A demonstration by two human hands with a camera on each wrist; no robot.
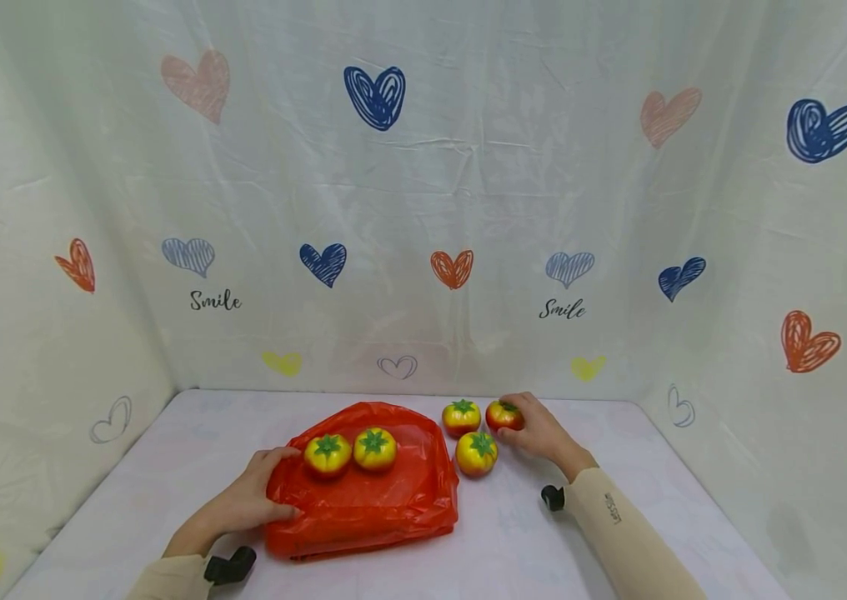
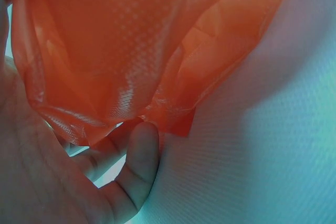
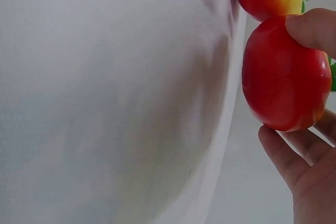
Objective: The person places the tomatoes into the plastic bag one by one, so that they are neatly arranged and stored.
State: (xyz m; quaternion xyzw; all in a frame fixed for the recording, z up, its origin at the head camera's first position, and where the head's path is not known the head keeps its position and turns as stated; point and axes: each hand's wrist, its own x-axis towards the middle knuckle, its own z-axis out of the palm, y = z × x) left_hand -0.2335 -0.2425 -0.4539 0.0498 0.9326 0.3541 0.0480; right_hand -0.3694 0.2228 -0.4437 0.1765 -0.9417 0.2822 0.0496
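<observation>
A red plastic bag (image 1: 363,521) lies on the table at centre left. Two yellow-and-red tomatoes with green star-shaped tops, a left one (image 1: 328,457) and a right one (image 1: 374,450), rest within its outline; whether they are inside or on top I cannot tell. My left hand (image 1: 247,493) holds the bag's left edge, its thumb low and its fingers higher up; the left wrist view shows the film (image 2: 105,51) between them. Right of the bag, my right hand (image 1: 541,429) grips a redder tomato (image 3: 286,77) between thumb and fingers.
Two loose tomatoes, one behind (image 1: 461,417) and one in front (image 1: 477,455), sit between the bag and my right hand. A pale table (image 1: 543,550) lies beneath. White curtains (image 1: 408,200) printed with hearts enclose the back and both sides.
</observation>
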